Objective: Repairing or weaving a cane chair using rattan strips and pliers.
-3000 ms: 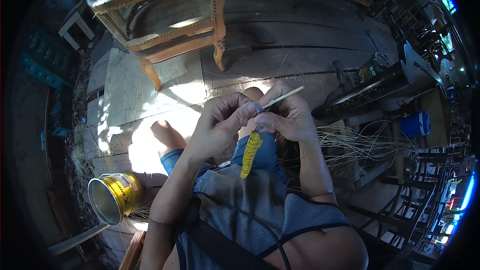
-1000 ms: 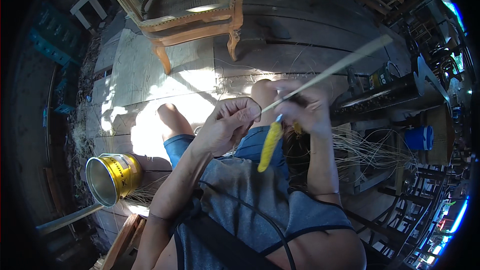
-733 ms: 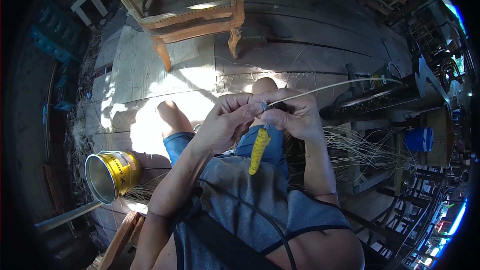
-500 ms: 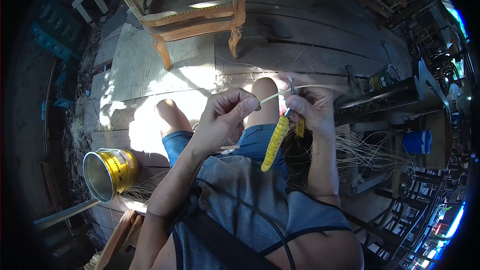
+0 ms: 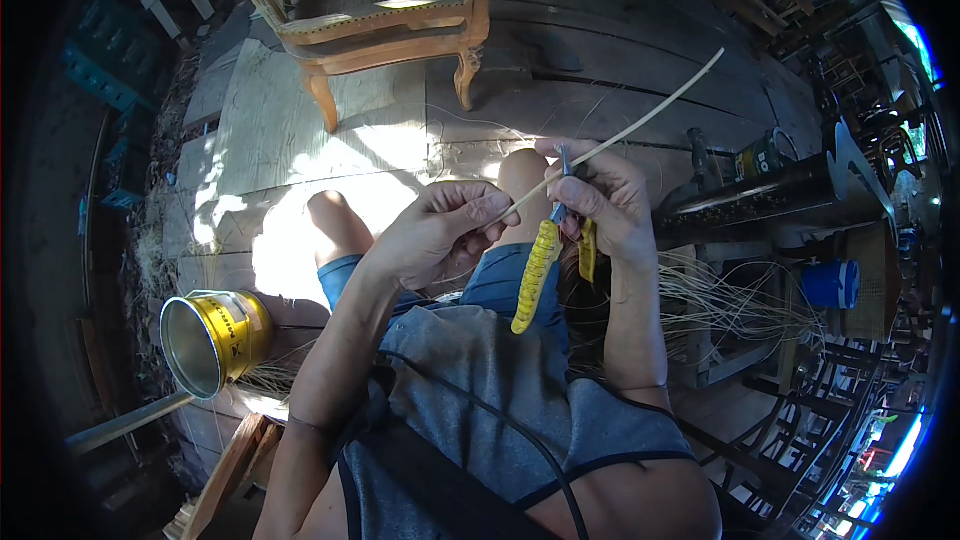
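Observation:
A thin, pale cane strip (image 5: 668, 106) runs diagonally between my hands, its free end reaching up to the right over the floor. My left hand (image 5: 432, 230) pinches its lower end between thumb and fingers. Pliers with yellow ridged handles (image 5: 537, 275) are in my right hand (image 5: 608, 202), metal jaws upward beside the strip. The strip crosses the jaws near my right thumb; whether they grip it I cannot tell. Both hands are above my knees.
Ahead stands a wooden chair frame (image 5: 390, 58) with carved legs. On the left is a yellow metal bucket (image 5: 238, 335). To the right lie a bundle of loose cane strands (image 5: 725, 298), a black cylinder (image 5: 760, 198) and a blue container (image 5: 832, 284).
The strip's free end has swung upward; before, it lay blurred and nearly level to the right. Both hands and the pliers have shifted slightly left.

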A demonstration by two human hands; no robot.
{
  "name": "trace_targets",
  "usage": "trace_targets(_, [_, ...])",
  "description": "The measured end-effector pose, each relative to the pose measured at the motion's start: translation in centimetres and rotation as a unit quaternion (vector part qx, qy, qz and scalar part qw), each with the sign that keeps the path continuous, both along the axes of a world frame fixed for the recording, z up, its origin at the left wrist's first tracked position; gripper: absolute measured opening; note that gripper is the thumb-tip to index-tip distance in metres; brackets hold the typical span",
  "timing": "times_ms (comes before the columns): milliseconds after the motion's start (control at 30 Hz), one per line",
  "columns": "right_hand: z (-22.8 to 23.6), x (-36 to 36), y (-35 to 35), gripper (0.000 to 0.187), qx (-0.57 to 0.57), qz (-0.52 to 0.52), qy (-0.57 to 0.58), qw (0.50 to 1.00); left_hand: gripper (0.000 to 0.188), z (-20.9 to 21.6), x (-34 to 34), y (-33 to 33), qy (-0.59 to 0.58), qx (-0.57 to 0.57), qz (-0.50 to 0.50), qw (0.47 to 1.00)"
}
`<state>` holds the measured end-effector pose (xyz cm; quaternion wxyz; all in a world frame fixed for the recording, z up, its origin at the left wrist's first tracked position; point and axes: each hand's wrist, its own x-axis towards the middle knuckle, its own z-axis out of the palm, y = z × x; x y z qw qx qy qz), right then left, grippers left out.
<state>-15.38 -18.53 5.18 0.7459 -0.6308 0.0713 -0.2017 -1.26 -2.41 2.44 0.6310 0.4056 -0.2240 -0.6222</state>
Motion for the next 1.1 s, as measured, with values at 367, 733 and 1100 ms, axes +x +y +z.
trace_targets(367, [-1.4, 0.3, 2.1, 0.032, -0.038, 0.014, 0.058, 0.998, 0.025, 0.6, -2.2, -1.0, -0.177, -0.08, 0.156, 0.968])
trace_targets(733, [-0.4, -0.2, 1.4, 0.048, -0.052, 0.045, 0.031, 0.997, 0.027, 2.0, -2.0, -0.4, -0.112, -0.059, 0.073, 0.989])
trace_targets(1100, [-0.9, -0.7, 0.4, 0.046, -0.066, -0.011, -0.004, 0.998, 0.024, 2.3, -1.6, 0.4, -0.12, -0.051, 0.075, 0.989])
